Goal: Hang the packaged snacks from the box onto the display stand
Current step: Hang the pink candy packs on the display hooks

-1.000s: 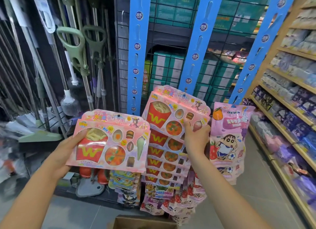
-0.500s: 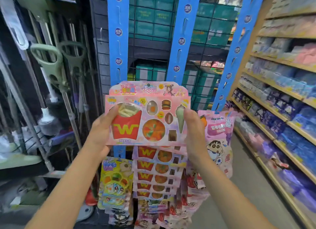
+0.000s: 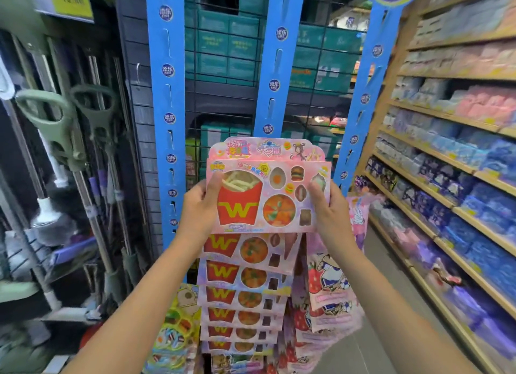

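A pink snack pack (image 3: pixel 268 189) with a red fries pouch marked W is held up in front of the middle blue hanging strip (image 3: pixel 275 66). My left hand (image 3: pixel 199 206) grips its left edge, thumb on the front. My right hand (image 3: pixel 328 209) grips its right edge. Below it, several identical packs (image 3: pixel 245 284) hang overlapping down the same strip. The pack's top edge covers the strip, so I cannot tell whether it is hooked. The box is out of view.
Two more blue strips stand at left (image 3: pixel 167 108) and right (image 3: pixel 365 100). Cartoon snack bags (image 3: pixel 332 287) hang at right, yellow packs (image 3: pixel 178 326) at lower left. Mops and green handles (image 3: pixel 64 139) hang on the left. Wooden shelves (image 3: pixel 452 161) of packaged goods line the right aisle.
My left hand carried the pack from the left to the middle strip and my right hand joined it. Both hands then raised it slightly above the hanging packs.
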`<state>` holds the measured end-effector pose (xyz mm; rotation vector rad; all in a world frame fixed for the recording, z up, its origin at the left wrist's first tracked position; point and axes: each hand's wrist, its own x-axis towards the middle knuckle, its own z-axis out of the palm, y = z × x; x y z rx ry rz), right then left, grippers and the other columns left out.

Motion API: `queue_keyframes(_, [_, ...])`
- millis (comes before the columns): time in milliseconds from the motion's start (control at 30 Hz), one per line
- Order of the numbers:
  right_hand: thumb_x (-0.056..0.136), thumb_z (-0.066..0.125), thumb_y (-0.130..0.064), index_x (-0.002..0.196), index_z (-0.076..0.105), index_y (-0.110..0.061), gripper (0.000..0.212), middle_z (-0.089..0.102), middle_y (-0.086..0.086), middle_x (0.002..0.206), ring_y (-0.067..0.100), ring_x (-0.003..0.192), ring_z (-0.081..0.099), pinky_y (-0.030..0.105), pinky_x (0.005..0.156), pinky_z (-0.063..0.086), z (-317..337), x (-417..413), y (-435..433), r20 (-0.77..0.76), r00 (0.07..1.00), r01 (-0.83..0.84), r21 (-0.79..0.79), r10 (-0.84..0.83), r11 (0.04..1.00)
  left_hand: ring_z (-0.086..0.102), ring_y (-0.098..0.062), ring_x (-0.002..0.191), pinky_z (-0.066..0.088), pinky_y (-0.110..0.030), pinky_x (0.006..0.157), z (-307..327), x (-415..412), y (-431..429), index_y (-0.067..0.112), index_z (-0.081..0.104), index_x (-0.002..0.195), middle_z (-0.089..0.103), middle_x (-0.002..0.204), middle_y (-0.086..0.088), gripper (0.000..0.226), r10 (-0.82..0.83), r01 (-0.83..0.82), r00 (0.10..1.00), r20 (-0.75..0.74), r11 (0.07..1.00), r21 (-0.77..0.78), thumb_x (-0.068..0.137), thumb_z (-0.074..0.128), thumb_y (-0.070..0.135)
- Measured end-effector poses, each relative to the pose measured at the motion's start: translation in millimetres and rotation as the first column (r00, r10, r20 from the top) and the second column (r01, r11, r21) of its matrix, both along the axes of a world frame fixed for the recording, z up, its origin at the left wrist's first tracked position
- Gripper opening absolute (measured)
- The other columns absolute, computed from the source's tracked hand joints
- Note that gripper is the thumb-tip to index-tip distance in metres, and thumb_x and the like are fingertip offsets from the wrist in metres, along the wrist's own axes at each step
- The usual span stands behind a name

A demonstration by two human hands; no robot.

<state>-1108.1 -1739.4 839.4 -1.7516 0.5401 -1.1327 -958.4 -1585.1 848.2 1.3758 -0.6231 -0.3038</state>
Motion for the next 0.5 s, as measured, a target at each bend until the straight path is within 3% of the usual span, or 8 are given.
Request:
queue_keyframes(133, [0.084,0.054,-0.062,0.109,0.061,-0.020,0.049,0.068,0.006,0.106,0.021,0.100,0.065,0.046,0.090,0.053,-0.4,5.4,-1.1,0.003,1.000,-0.009,0.029,0.009,1.000,0.069,-0.001,0.063,0.052,-0.013,0.051,2.2,5.2,-3.7,0.009,0.062,0.107,0.071,0.085,0.000,0.052,0.034,-0.034,0.999,-0.004,0.999,0.032,0.092,0.040,0.053])
queue_keyframes(267, [0.089,0.054,-0.056,0.109,0.062,-0.017,0.044,0.069,0.004,0.103,0.020,0.097,0.066,0.037,0.083,0.053,-1.4,8.1,-1.6,0.003,1.000,-0.028,0.075,0.028,0.997,0.072,-0.012,0.069,0.057,-0.022,0.059,1.7,7.3,-3.0,0.011,0.064,0.107,0.074,0.088,-0.004,0.055,0.065,-0.063,0.997,-0.033,0.996,0.059,0.089,0.041,0.058])
queue_keyframes(500, [0.094,0.052,-0.043,0.104,0.063,-0.021,0.026,0.070,-0.002,0.099,0.009,0.088,0.066,0.024,0.072,0.049,2.4,8.6,-5.9,0.036,0.999,-0.037,0.179,0.031,0.983,0.071,-0.014,0.067,0.052,-0.022,0.054,14.3,4.7,-6.1,0.011,0.066,0.106,0.074,0.084,-0.001,0.058,0.102,-0.094,0.992,-0.071,0.989,0.114,0.089,0.042,0.061])
